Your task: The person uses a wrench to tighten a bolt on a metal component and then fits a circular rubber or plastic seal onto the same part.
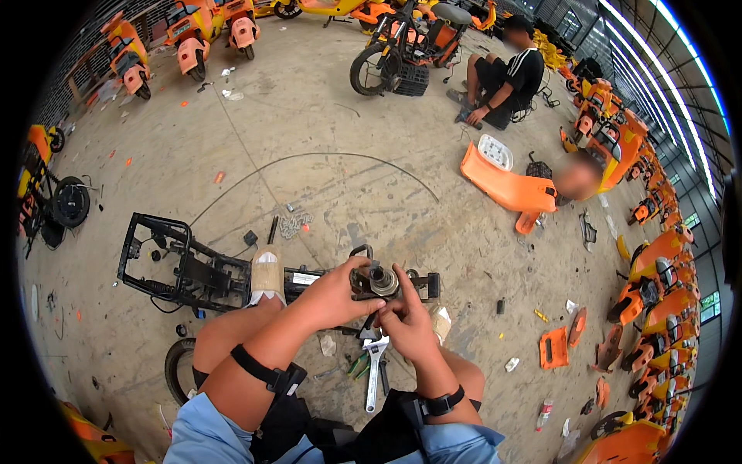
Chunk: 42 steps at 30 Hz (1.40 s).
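While the black frame [199, 278] is stretching off left, a grey metallic heap [295, 224] is lying beyond it; the left hand [336, 298] is holding the metal fitting [382, 281] at the frame's right end, partly closed; green-handled pliers [359, 366] and a silver wrench [374, 375] are lying below, possibly crowding the reach; the right hand [411, 325] is pointing its index along the fitting, other fingers curling, can't tell if pinching anything. Hand-working the fitting seems underway, probably calling for steady support; an orange panel [506, 182] is lying well apart.
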Each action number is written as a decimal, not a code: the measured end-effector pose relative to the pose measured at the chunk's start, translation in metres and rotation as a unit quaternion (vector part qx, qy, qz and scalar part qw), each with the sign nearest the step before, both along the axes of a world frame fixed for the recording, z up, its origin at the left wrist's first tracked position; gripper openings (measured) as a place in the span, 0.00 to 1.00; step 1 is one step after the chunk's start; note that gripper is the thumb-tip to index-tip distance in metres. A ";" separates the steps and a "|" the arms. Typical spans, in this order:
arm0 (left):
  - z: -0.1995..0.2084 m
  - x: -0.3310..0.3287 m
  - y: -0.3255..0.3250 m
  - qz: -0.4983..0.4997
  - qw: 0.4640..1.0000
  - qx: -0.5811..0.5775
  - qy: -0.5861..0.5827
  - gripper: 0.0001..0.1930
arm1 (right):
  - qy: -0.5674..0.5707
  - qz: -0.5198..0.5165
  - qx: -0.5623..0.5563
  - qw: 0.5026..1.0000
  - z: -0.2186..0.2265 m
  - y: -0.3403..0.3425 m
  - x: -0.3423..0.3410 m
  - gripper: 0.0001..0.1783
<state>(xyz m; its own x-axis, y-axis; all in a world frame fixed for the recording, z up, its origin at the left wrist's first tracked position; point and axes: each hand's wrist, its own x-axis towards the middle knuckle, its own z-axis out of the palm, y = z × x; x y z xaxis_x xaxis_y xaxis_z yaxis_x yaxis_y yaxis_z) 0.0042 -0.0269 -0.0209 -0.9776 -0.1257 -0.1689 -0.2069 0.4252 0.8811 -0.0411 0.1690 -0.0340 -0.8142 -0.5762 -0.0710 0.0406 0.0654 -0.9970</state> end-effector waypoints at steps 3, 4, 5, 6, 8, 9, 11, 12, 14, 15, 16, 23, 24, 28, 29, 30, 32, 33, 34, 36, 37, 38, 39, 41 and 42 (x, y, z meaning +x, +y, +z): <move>0.000 0.001 0.000 -0.002 1.000 0.002 0.006 0.43 | -0.015 -0.037 -0.020 0.999 -0.015 0.007 -0.015 0.35; -0.002 0.001 -0.001 -0.004 1.000 0.002 0.007 0.43 | -0.033 -0.061 -0.003 0.998 -0.015 0.009 -0.018 0.36; -0.003 0.001 -0.001 -0.007 1.000 0.001 0.007 0.43 | -0.030 -0.056 -0.012 0.998 -0.015 0.009 -0.016 0.36; -0.003 0.001 0.000 -0.006 1.000 -0.005 0.007 0.43 | -0.029 -0.052 -0.020 0.998 -0.009 0.008 -0.011 0.36; -0.002 0.001 0.001 -0.004 1.000 -0.015 0.006 0.43 | -0.033 -0.016 -0.007 0.999 0.001 0.004 -0.004 0.37; -0.001 0.001 0.001 -0.001 1.000 -0.004 0.004 0.43 | -0.010 -0.016 0.000 1.000 -0.003 0.002 -0.003 0.37; 0.003 0.000 0.001 0.004 1.000 0.019 0.000 0.42 | 0.035 -0.018 0.015 0.999 -0.015 0.001 -0.004 0.36; 0.002 0.001 0.002 0.000 1.000 0.020 0.002 0.42 | 0.003 -0.024 -0.014 1.000 -0.016 0.004 -0.008 0.35; 0.001 0.001 0.001 -0.003 1.000 0.018 0.008 0.42 | -0.050 -0.059 -0.039 0.996 -0.018 0.011 -0.014 0.35; 0.000 0.001 0.001 -0.002 1.000 0.016 0.010 0.42 | -0.078 -0.076 -0.052 0.993 -0.017 0.013 -0.016 0.35; -0.001 0.001 0.001 -0.002 1.000 0.013 0.011 0.42 | -0.074 -0.060 -0.045 0.994 -0.014 0.015 -0.017 0.36; -0.005 0.000 0.002 0.003 1.000 -0.008 0.007 0.45 | 0.057 -0.016 0.018 0.998 -0.016 0.010 -0.013 0.38; -0.002 -0.001 0.000 -0.003 1.000 0.003 -0.007 0.46 | -0.019 -0.026 0.022 0.999 -0.008 0.015 -0.019 0.38; -0.002 0.000 0.001 -0.003 1.000 -0.013 -0.017 0.47 | -0.065 -0.048 -0.003 0.997 0.009 0.018 -0.018 0.39; -0.001 0.001 0.000 0.003 1.000 -0.009 -0.025 0.46 | -0.051 -0.011 0.001 0.999 0.005 0.016 -0.016 0.40; 0.005 0.001 0.002 0.007 1.000 -0.004 -0.030 0.45 | -0.031 0.025 0.006 0.999 0.002 0.012 -0.015 0.41; 0.001 -0.001 0.004 0.011 1.000 -0.007 -0.028 0.44 | -0.032 0.066 0.022 0.997 0.000 0.009 -0.012 0.42; -0.001 0.000 0.003 0.008 1.000 0.001 -0.023 0.44 | -0.029 0.056 0.023 0.998 0.002 0.010 -0.013 0.41; -0.003 0.000 0.002 0.006 1.000 0.009 -0.017 0.44 | -0.025 0.046 0.024 0.998 0.002 0.011 -0.014 0.40; 0.006 -0.002 0.002 0.007 1.000 0.022 -0.020 0.44 | -0.029 0.029 -0.024 0.999 -0.003 0.012 -0.019 0.36; 0.006 -0.001 0.001 0.005 1.000 0.019 -0.020 0.44 | -0.025 0.020 -0.021 0.999 -0.007 0.012 -0.017 0.36; 0.004 0.000 0.001 0.004 1.000 0.015 -0.021 0.44 | -0.021 0.011 -0.017 1.000 -0.010 0.011 -0.014 0.35; 0.001 0.000 0.001 0.002 1.000 0.014 -0.020 0.44 | -0.016 0.002 -0.012 1.000 -0.011 0.011 -0.013 0.35; -0.006 0.000 -0.001 0.001 1.000 0.011 -0.002 0.44 | -0.016 -0.010 -0.012 1.000 -0.010 0.009 -0.014 0.32; -0.007 0.000 0.000 -0.001 1.000 0.011 0.006 0.44 | -0.020 -0.017 -0.009 1.000 -0.009 0.011 -0.013 0.31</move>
